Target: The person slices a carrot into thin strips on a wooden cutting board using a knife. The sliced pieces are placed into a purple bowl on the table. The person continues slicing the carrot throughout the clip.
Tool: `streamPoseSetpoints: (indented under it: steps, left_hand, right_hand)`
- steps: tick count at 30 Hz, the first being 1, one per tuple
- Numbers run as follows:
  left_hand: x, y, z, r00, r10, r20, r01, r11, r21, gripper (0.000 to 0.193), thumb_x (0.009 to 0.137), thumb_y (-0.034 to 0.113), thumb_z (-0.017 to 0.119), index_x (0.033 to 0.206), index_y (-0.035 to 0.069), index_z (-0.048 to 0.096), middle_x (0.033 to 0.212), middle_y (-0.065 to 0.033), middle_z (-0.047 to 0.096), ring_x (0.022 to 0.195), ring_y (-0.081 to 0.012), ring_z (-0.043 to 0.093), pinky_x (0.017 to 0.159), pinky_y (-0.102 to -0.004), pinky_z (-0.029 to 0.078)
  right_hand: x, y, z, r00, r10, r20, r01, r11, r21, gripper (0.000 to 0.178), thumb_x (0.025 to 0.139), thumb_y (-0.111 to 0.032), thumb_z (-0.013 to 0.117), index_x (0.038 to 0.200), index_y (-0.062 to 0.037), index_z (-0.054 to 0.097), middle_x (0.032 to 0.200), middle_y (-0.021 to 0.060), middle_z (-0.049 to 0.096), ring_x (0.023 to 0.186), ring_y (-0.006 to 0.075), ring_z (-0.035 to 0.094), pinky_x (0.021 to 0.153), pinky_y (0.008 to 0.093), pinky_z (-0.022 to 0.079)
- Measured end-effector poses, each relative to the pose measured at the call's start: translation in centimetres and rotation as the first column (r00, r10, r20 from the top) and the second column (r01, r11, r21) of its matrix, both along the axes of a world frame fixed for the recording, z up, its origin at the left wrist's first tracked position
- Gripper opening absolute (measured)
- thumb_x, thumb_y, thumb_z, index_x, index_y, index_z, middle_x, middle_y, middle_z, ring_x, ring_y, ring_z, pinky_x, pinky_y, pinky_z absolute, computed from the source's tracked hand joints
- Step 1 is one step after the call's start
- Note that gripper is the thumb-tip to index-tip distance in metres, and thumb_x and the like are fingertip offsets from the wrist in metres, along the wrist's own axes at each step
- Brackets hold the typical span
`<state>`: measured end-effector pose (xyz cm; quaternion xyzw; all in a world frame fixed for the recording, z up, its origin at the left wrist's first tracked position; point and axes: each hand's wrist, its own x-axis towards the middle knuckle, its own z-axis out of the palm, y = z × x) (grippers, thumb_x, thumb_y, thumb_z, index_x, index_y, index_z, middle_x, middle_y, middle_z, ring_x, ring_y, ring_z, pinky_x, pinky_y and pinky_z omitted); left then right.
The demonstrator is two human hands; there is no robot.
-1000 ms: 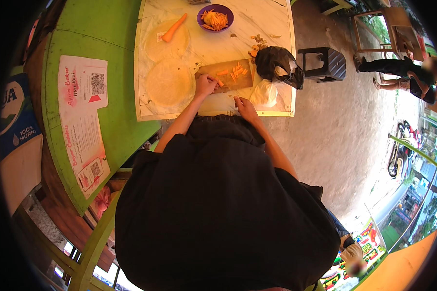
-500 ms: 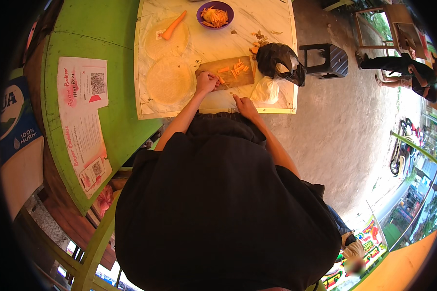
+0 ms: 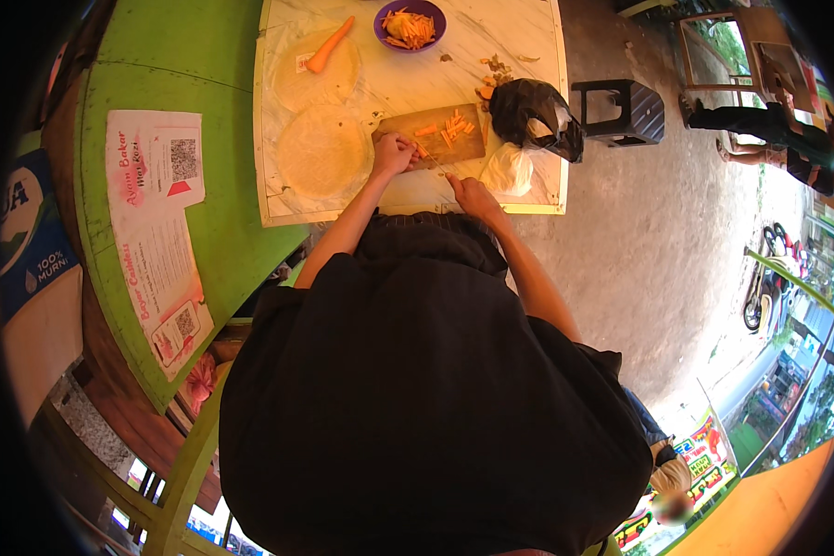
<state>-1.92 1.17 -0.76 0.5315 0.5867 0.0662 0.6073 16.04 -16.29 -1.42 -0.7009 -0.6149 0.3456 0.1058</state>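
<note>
My left hand (image 3: 396, 156) is closed at the near left part of a wooden cutting board (image 3: 400, 129), its fingertips on an orange carrot piece (image 3: 421, 150). My right hand (image 3: 473, 196) grips a knife (image 3: 435, 161) by the handle, just off the board's near edge. The thin blade points up and left toward my left fingertips. Cut carrot sticks (image 3: 456, 128) lie loose on the board. Farther back, a purple bowl (image 3: 379, 35) holds a heap of carrot sticks. One long whole carrot (image 3: 331, 46) rests on a pale round sheet (image 3: 292, 85) at the far left.
Another pale round sheet (image 3: 320, 153) lies left of the board. A black plastic bag (image 3: 519, 111) and a whitish bag (image 3: 507, 172) sit to its right, with peelings (image 3: 496, 69) behind. Past the table's right edge stands a black stool (image 3: 635, 114); a person (image 3: 760, 125) is farther off.
My right hand has shifted slightly right and forward with the knife. My left hand stays almost in place on the carrot piece.
</note>
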Motion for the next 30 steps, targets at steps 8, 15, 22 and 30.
streamPoseSetpoints:
  steps: [8,15,22,30]
  left_hand:
    - [0.0,0.1,0.1,1.000,0.003,0.003,-0.003,1.000,-0.010,0.013,0.103,0.009,0.066,0.108,-0.004,0.066,0.089,-0.0140,0.076,0.077,-0.0189,0.075,0.062,-0.0319,0.062]
    - [-0.2,0.0,-0.1,1.000,0.011,0.016,-0.011,1.000,0.003,0.013,0.102,0.009,0.067,0.106,-0.003,0.066,0.088,-0.0133,0.077,0.074,-0.0181,0.074,0.061,-0.0315,0.061]
    - [0.0,-0.1,0.1,1.000,-0.002,0.010,0.001,1.000,0.026,0.013,0.102,0.010,0.067,0.105,-0.004,0.066,0.087,-0.0134,0.076,0.073,-0.0183,0.074,0.060,-0.0316,0.061]
    - [0.1,-0.8,0.0,0.998,0.033,0.051,-0.034,0.999,0.026,0.017,0.104,0.013,0.066,0.108,-0.004,0.065,0.090,-0.0128,0.076,0.077,-0.0172,0.075,0.063,-0.0315,0.062]
  right_hand:
    - [0.6,2.2,3.0,0.998,-0.015,-0.054,0.006,0.986,-0.167,0.056,0.112,-0.042,0.039,0.116,0.0078,0.064,0.084,0.0386,0.066,0.076,0.0528,0.069,0.063,0.0567,0.055]
    - [0.7,5.3,6.2,0.962,-0.244,-0.127,0.165,0.880,-0.444,0.085,0.110,-0.056,0.036,0.084,0.0216,0.060,0.073,0.0382,0.064,0.051,0.0430,0.067,0.049,0.0496,0.055]
    - [-0.2,3.6,1.0,0.987,-0.158,0.008,0.157,0.970,-0.186,0.081,0.111,-0.055,0.036,0.099,0.0192,0.066,0.084,0.0401,0.068,0.070,0.0502,0.071,0.061,0.0561,0.057]
    - [-2.1,0.0,-4.2,0.961,-0.220,0.166,0.211,0.975,0.069,0.069,0.109,-0.052,0.047,0.078,0.0039,0.071,0.080,0.0329,0.070,0.076,0.0498,0.072,0.064,0.0567,0.058]
